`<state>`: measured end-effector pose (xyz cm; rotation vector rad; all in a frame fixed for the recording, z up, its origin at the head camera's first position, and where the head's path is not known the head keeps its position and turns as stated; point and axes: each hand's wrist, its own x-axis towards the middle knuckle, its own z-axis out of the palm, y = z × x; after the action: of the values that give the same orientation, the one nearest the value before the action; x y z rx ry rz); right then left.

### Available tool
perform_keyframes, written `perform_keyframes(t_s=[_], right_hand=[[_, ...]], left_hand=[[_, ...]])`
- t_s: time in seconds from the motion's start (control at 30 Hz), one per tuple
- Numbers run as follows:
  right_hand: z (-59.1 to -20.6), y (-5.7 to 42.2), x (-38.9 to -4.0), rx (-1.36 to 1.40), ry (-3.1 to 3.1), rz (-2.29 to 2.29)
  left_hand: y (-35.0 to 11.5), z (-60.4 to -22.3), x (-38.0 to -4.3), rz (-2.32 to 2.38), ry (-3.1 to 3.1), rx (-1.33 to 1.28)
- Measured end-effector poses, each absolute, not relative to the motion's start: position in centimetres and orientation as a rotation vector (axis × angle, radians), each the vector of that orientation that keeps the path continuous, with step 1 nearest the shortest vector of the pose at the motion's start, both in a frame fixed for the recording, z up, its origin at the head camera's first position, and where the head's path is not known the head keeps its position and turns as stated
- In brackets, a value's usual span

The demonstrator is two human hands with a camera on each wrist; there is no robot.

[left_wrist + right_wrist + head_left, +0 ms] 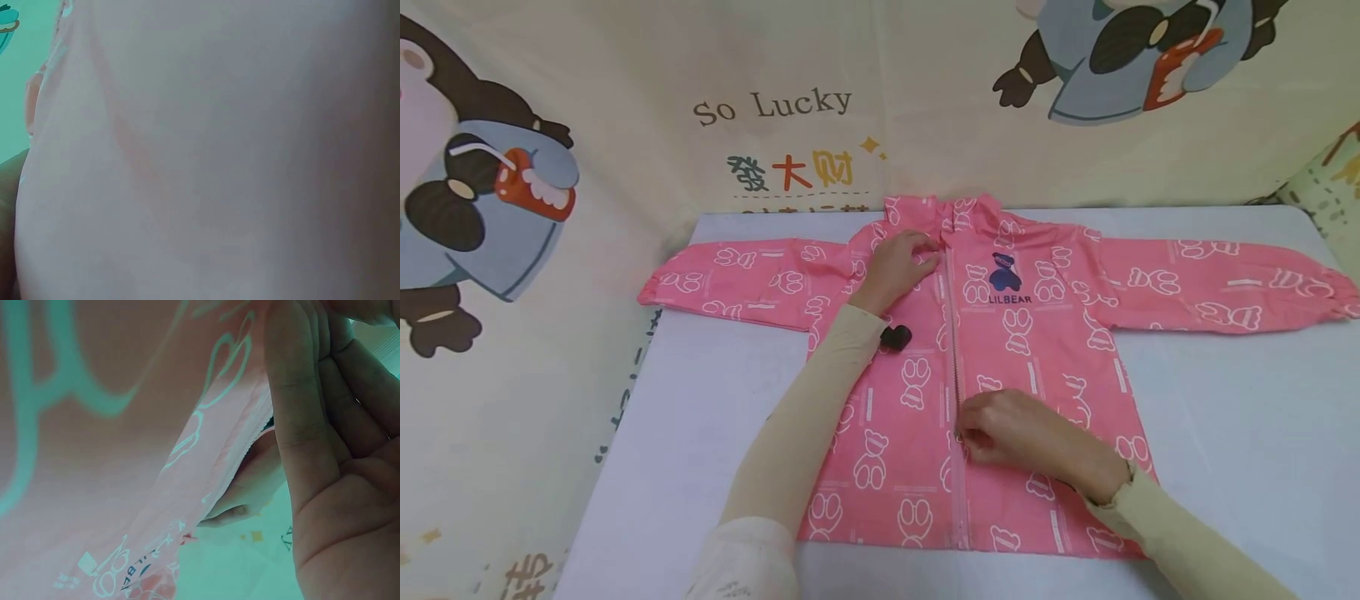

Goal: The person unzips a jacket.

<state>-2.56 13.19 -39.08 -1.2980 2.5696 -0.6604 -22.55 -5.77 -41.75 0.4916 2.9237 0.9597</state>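
A pink children's jacket [913, 450] with white bear outlines lies front up, sleeves spread to both sides. Its zipper [953, 333] runs down the middle. Up by the collar [910, 212], my left hand [897, 260] pinches the front edge beside the zipper with bent fingers. Lower down, my right hand [1018, 429] has thumb and fingers closed at the zipper, pinching the zipper pull, which they mostly hide. Raised fabric with a toothed zipper edge [240, 464] shows beside the right fingers [297, 406] in the right wrist view. Blurred pink cloth [187, 156] fills most of the left wrist view.
The jacket lies on a white table [692, 433]. A printed cloth [925, 150] with cartoon figures and lettering hangs behind and on the left. A small black object [896, 337] sits at the left cuff. Dark bear print [1004, 273] marks the jacket's chest.
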Motion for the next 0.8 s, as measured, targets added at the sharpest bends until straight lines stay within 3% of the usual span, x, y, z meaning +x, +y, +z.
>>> perform_keyframes(t_s=[0.8], right_hand=[[-39.4,13.0,-0.4,-1.456,2.493,-0.693]], left_hand=[[-5.7,-41.5,-22.6,0.944,2.928,0.525]])
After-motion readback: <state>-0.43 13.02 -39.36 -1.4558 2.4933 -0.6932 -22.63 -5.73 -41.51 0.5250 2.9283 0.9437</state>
